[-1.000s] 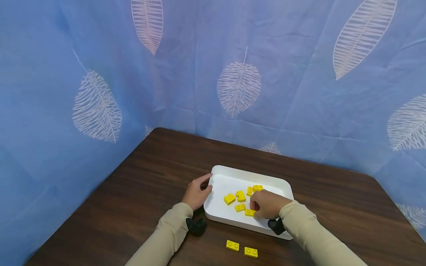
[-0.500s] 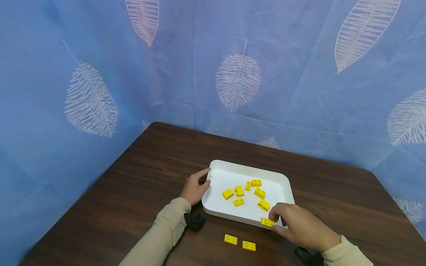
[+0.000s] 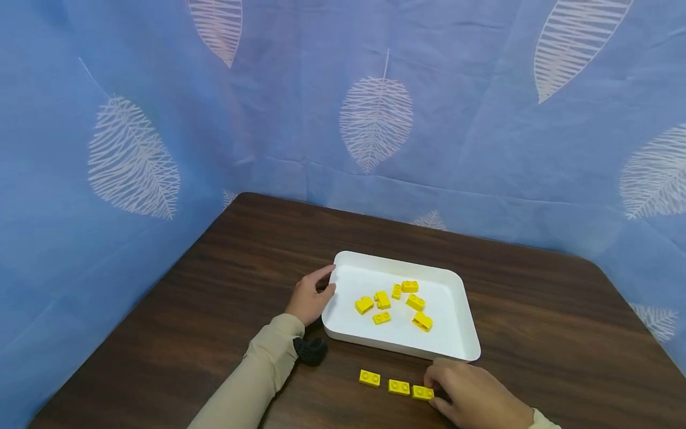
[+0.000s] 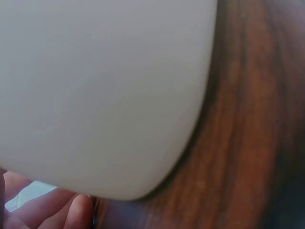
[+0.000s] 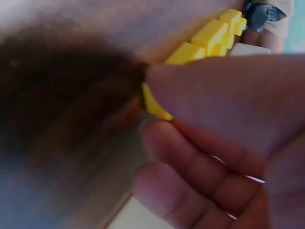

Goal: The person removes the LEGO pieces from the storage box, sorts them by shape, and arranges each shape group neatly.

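My right hand (image 3: 474, 393) pinches a yellow two-stud toy brick (image 3: 423, 392) at the right end of a short row on the wooden table. Beside it to the left lie another yellow brick (image 3: 399, 387) and, past a gap, a third brick (image 3: 370, 378). In the right wrist view the thumb covers most of the held brick (image 5: 155, 104). My left hand (image 3: 309, 298) rests at the left side of the white tray (image 3: 470, 322), thumb and index finger spread along its rim. The tray wall (image 4: 109, 95) fills much of the left wrist view, with a few fingers below.
Several yellow bricks (image 3: 415, 302) lie scattered inside the tray, some on their sides. The dark wooden table (image 3: 257, 256) reaches back to a blue cloth (image 3: 455, 119) with white leaf prints. A black strap (image 3: 309, 351) sits at the left wrist.
My right hand has taken a brick out of the tray, carried it over the front rim and down to the row on the table. The left hand has stayed at the tray.
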`<state>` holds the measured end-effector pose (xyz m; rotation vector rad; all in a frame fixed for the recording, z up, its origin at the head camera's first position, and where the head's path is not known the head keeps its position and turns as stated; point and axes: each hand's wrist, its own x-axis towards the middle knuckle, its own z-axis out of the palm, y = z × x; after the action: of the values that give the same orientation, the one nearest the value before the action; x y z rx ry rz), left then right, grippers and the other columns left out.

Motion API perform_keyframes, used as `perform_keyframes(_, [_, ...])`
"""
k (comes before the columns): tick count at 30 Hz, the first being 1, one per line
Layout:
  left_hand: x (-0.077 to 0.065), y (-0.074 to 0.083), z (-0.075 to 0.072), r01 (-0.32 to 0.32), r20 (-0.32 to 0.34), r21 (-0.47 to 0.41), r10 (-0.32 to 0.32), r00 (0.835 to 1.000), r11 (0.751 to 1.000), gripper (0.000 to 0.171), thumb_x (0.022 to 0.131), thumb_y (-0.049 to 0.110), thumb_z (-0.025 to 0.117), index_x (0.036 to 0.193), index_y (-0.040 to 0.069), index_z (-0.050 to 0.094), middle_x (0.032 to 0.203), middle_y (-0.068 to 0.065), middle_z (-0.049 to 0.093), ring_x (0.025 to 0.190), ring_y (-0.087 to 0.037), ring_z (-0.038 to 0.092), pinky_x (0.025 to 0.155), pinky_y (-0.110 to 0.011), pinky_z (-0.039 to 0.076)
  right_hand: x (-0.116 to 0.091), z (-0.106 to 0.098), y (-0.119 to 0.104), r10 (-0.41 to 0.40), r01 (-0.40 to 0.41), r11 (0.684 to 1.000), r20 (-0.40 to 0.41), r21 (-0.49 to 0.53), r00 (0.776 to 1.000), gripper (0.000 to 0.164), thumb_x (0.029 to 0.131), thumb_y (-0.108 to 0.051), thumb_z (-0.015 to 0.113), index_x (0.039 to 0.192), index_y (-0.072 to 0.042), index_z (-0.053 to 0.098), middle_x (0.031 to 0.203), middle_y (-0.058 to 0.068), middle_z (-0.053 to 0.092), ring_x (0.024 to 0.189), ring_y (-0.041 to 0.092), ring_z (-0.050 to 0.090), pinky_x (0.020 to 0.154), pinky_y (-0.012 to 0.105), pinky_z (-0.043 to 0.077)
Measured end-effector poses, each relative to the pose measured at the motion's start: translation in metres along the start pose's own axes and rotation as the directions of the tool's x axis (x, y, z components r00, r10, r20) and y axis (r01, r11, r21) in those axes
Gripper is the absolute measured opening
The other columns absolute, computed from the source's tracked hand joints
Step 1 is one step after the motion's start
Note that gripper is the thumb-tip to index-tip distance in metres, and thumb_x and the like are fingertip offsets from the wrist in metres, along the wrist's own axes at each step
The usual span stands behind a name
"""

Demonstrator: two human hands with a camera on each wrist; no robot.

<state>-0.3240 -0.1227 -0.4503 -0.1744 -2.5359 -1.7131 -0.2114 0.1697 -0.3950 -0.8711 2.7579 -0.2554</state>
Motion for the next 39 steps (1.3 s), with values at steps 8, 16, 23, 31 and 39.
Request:
perform_keyframes(8, [0.002, -0.003, -0.001, -0.022, 0.000, -0.012, 0.022, 1.000, 1.000, 0.044, 0.092, 0.012, 0.056, 0.136, 0.010, 0.052, 0.124, -0.013, 0.060, 0.109, -0.026, 0.058, 0.092, -0.041, 0.049, 0.007, -0.031, -0.001, -0.051, 0.049, 0.999, -0.135, -0.020, 0.990, 0.018, 0.078, -0.023, 0.075, 0.090, -0.021, 0.062, 0.085, -0.016, 0.057, 0.067, -0.004, 0.045, 0.056, 0.021, 0.043])
perform_keyframes(16, [0.001, -0.005, -0.004, -0.019, 0.015, -0.003, 0.019, 1.000, 1.000, 0.044, 0.092, 0.012, 0.056, 0.136, 0.010, 0.051, 0.123, -0.013, 0.061, 0.107, -0.025, 0.059, 0.089, -0.039, 0.051, 0.043, -0.056, 0.003, -0.109, 0.115, 0.993, -0.172, 0.021, 0.979, 0.017, 0.082, -0.018, 0.072, 0.096, -0.014, 0.064, 0.089, -0.009, 0.060, 0.071, 0.001, 0.048, 0.061, 0.022, 0.044])
perform_keyframes(23, [0.002, -0.003, -0.003, -0.006, 0.016, -0.007, 0.006, 1.000, 1.000, 0.044, 0.092, 0.013, 0.056, 0.136, 0.012, 0.052, 0.125, -0.011, 0.060, 0.108, -0.023, 0.058, 0.090, -0.038, 0.050, 0.086, -0.058, 0.008, -0.136, 0.142, 0.988, -0.100, 0.056, 0.986, 0.014, 0.081, -0.010, 0.072, 0.094, -0.009, 0.066, 0.087, -0.005, 0.061, 0.071, 0.006, 0.051, 0.063, 0.023, 0.046])
perform_keyframes(31, [0.001, -0.005, -0.002, 0.005, 0.023, -0.012, -0.005, 1.000, 1.000, 0.044, 0.093, 0.014, 0.056, 0.136, 0.014, 0.052, 0.125, -0.009, 0.060, 0.107, -0.022, 0.059, 0.090, -0.037, 0.050, 0.124, -0.047, 0.014, -0.165, 0.165, 0.983, -0.005, 0.079, 0.986, 0.007, 0.083, -0.009, 0.069, 0.089, -0.012, 0.067, 0.083, -0.008, 0.060, 0.068, 0.004, 0.048, 0.062, 0.023, 0.045])
perform_keyframes(39, [0.005, -0.004, -0.007, 0.001, 0.010, 0.005, -0.001, 1.000, 1.000, 0.043, 0.092, 0.013, 0.056, 0.135, 0.013, 0.053, 0.121, -0.010, 0.062, 0.102, -0.021, 0.060, 0.086, -0.035, 0.051, 0.142, -0.046, 0.004, -0.111, 0.105, 0.992, 0.101, 0.067, 0.989, 0.012, 0.078, -0.004, 0.072, 0.087, -0.012, 0.072, 0.084, -0.006, 0.065, 0.071, 0.008, 0.050, 0.067, 0.026, 0.047])
